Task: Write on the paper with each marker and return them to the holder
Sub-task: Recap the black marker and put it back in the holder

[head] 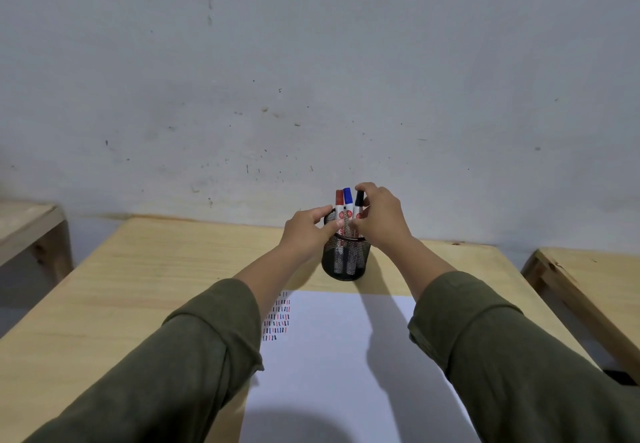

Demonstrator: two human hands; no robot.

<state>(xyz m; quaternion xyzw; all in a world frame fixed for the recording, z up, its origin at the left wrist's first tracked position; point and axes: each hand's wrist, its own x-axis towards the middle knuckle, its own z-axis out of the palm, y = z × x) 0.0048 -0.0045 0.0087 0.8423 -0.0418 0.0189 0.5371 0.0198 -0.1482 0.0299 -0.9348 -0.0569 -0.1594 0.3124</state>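
A black mesh holder [343, 262] stands on the wooden table [156, 269] beyond the white paper [339, 356]. Three markers stand in it: red cap [339, 197], blue cap [347, 195], black cap [359, 199]. My left hand [306, 231] grips the holder's rim on its left side. My right hand [381, 217] wraps its fingers around the black marker at the holder's right. Rows of short red, blue and black strokes [277, 319] mark the paper's upper left, partly hidden by my left forearm.
A grey wall rises just behind the table. Another wooden table [24, 227] stands at the left and a wooden bench or table [588, 279] at the right, each across a gap. A small black object [621, 377] lies at the right table edge.
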